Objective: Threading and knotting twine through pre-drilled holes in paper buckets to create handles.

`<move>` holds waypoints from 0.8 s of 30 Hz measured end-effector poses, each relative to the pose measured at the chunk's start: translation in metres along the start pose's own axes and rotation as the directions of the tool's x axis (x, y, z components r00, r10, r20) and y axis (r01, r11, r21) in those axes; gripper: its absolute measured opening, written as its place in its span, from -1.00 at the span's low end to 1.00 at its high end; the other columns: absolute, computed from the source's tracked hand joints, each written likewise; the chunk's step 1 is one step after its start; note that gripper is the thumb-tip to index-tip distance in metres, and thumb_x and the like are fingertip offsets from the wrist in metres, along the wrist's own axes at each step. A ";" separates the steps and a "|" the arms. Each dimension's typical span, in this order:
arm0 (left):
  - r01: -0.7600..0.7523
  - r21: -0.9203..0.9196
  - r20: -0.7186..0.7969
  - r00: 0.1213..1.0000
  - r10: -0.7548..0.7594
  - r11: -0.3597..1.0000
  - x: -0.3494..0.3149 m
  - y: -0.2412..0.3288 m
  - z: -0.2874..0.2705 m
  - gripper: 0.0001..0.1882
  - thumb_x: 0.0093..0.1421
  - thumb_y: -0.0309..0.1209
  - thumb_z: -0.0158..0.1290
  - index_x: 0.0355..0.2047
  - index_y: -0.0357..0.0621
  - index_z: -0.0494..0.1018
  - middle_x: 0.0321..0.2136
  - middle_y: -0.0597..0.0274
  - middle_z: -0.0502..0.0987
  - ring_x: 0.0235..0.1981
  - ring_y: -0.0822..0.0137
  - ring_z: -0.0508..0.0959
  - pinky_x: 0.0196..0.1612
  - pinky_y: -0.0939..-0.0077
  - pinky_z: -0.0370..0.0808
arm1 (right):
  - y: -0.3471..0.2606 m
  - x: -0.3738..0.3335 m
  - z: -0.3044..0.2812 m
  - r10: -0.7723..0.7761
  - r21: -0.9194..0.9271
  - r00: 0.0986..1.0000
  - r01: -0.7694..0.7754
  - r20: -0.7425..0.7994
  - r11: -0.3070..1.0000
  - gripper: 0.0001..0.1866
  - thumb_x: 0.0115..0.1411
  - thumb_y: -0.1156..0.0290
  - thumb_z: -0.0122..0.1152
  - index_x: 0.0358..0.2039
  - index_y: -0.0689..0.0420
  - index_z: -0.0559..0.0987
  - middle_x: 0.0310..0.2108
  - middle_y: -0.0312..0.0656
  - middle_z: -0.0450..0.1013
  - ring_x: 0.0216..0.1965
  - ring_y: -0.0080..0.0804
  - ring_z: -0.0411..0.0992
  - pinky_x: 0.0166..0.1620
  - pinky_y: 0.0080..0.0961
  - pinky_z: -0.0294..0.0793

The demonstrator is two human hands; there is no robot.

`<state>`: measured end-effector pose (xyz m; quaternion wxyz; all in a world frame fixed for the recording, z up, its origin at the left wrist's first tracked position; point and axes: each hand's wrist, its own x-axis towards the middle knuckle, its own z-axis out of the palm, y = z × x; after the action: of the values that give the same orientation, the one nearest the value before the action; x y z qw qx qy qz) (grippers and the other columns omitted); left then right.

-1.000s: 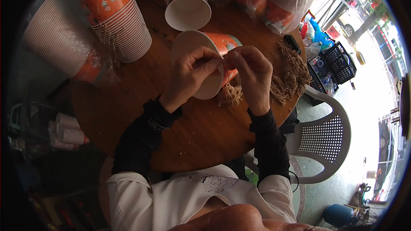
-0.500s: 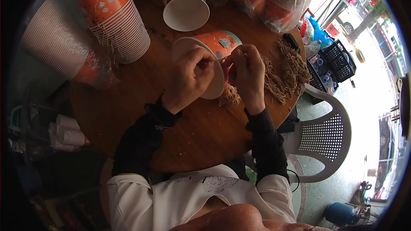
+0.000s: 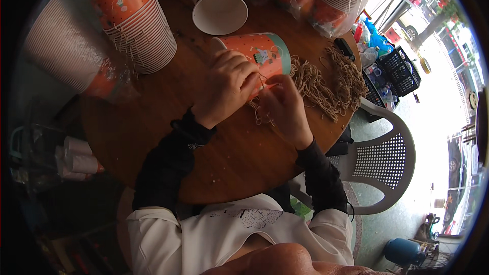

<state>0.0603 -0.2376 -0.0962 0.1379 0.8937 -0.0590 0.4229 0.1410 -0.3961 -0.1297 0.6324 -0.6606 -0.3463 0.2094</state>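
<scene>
An orange paper bucket [image 3: 254,46] with a green band lies on its side on the round wooden table [image 3: 214,147]. My left hand [image 3: 226,86] is closed at its open end, thumb and finger pinching a thin tan string [image 3: 262,80] against the bucket's side; the hand hides most of the rim. Just right of it, my right hand [image 3: 288,109] is closed on the same string, its fingers partly smeared by motion. A heap of loose tan strings [image 3: 341,89] lies on the table to the right, and more strands hang by the bucket.
A tall stack of paper buckets [image 3: 145,40] stands at the left, beside a plastic-wrapped stack [image 3: 63,46]. Open buckets [image 3: 220,14] lie at the back, with bagged stacks [image 3: 338,5] further right. A grey plastic chair [image 3: 382,160] and black crates [image 3: 400,71] stand right of the table.
The bucket has turned so its printed side faces up more and its white mouth is no longer seen. My right hand has moved down, near the bucket's lower side.
</scene>
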 end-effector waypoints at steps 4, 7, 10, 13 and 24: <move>-0.007 0.157 0.001 1.000 0.007 0.988 0.001 -0.016 0.004 -0.90 0.06 -0.48 0.15 -0.43 -0.11 0.44 -0.44 0.27 0.49 -0.24 0.25 0.50 -0.04 0.31 0.37 | 0.033 -0.018 -0.025 -0.207 -0.780 0.964 0.257 0.166 0.571 -0.74 0.19 0.33 0.22 -0.14 0.11 0.48 -0.42 -0.15 0.44 -0.44 -0.14 0.50 -0.40 -0.27 0.44; 0.012 0.229 -0.042 0.999 -0.003 0.973 0.001 -0.031 0.000 -0.90 0.06 -0.51 0.13 -0.47 -0.12 0.41 -0.48 0.25 0.48 -0.26 0.21 0.50 -0.10 0.30 0.39 | 0.042 -0.009 -0.050 -0.176 -0.877 0.981 0.152 0.078 0.456 -0.87 0.18 0.34 0.18 -0.29 0.07 0.57 -0.35 -0.12 0.43 -0.34 0.00 0.47 -0.32 -0.18 0.45; 0.072 0.297 -0.106 0.993 -0.042 0.952 0.002 -0.044 -0.009 -0.91 0.06 -0.53 0.11 -0.48 -0.14 0.40 -0.51 0.22 0.46 -0.34 0.16 0.51 -0.19 0.26 0.41 | 0.059 0.002 -0.076 -0.158 -0.888 0.987 0.097 0.028 0.449 -0.87 0.18 0.35 0.18 -0.30 0.08 0.58 -0.31 -0.10 0.41 -0.30 -0.01 0.47 -0.30 -0.16 0.44; 0.154 0.323 -0.166 0.981 -0.105 0.934 0.000 -0.066 -0.024 -0.91 0.06 -0.51 0.11 -0.49 -0.13 0.40 -0.53 0.18 0.47 -0.42 0.14 0.50 -0.29 0.24 0.43 | 0.067 0.019 -0.090 -0.166 -0.890 0.986 0.090 0.017 0.447 -0.84 0.17 0.33 0.19 -0.25 0.06 0.59 -0.23 -0.09 0.41 -0.25 -0.02 0.47 -0.25 -0.16 0.46; 0.518 -0.421 0.083 0.839 -0.538 0.744 0.003 -0.062 -0.049 -0.84 0.23 -0.41 0.12 -0.31 -0.27 0.55 -0.47 0.30 0.58 -0.43 0.60 0.52 -0.36 0.66 0.46 | 0.038 0.080 -0.088 -0.449 -0.832 0.890 0.185 -0.085 0.524 -0.78 0.19 0.43 0.20 -0.14 0.11 0.60 -0.07 -0.12 0.47 -0.16 -0.15 0.51 -0.17 -0.33 0.51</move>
<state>0.0397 -0.1635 -0.0763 0.4454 0.8115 0.1080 0.3624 0.2643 -0.3977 -0.1439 0.3346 -0.8211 -0.4220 -0.1890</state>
